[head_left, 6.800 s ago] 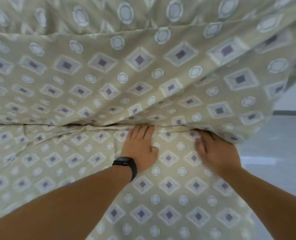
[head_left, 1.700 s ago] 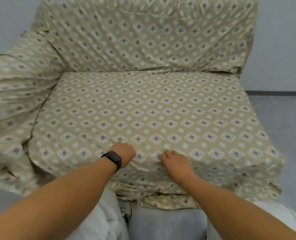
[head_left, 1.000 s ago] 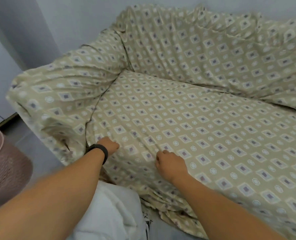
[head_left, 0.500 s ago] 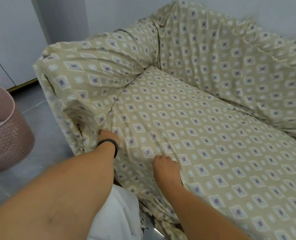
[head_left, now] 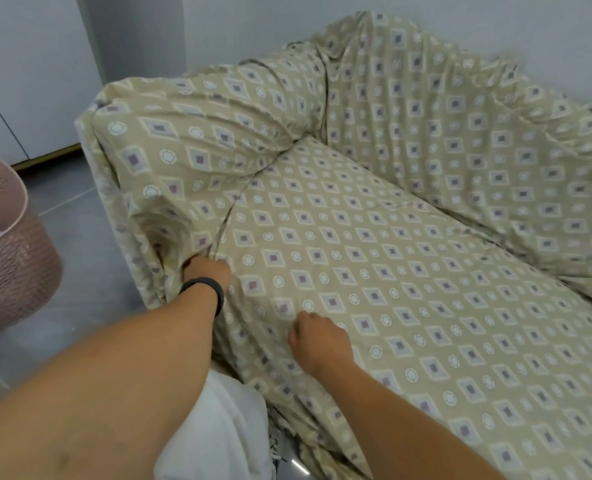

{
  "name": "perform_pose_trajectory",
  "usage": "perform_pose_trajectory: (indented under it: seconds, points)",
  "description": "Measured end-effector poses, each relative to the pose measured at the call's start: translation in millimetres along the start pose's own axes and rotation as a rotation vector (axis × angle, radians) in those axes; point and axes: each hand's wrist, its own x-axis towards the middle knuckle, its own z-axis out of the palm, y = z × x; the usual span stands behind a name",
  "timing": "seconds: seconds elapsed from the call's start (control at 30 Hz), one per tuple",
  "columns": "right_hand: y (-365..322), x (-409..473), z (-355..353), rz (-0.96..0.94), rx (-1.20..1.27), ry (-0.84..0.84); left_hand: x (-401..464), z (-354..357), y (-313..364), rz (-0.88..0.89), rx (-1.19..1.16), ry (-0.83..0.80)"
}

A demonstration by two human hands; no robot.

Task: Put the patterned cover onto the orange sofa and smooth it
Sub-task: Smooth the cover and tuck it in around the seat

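The left hand [head_left: 207, 270] pushes the cover [head_left: 374, 265] into the armrest gap, fingers hidden; the right hand [head_left: 317, 337] pinches cloth just beside it

One head-worn view, looking forward and down from close above the beige diamond-patterned fabric cover [head_left: 374, 271], angled toward its left armrest, forearms entering from the bottom edge.
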Motion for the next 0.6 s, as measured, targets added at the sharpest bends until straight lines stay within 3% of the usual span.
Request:
perform_pose_trajectory:
  seconds: [0.13, 0.33, 0.47, 0.6]
  points:
    - [-7.2, 10.6, -4.3, -0.057, -0.001, 0.046, 11.2, -2.6, -3.7, -0.032, -0.176, 0.115]
    - [-36.6, 38.7, -26.7, -0.152, 0.026, 0.040, 24.7, -14.9, -6.0, -0.033, -0.252, 0.184]
    - [-47.8, 53.5, -42.1, -0.167, 0.022, 0.041, 29.6, -17.5, -2.5, 0.045, -0.109, 0.148]
    - [-44.5, 57.4, -50.3, -0.143, 0.033, 0.045, 34.9, -21.5, -1.7, 0.105, -0.029, 0.217]
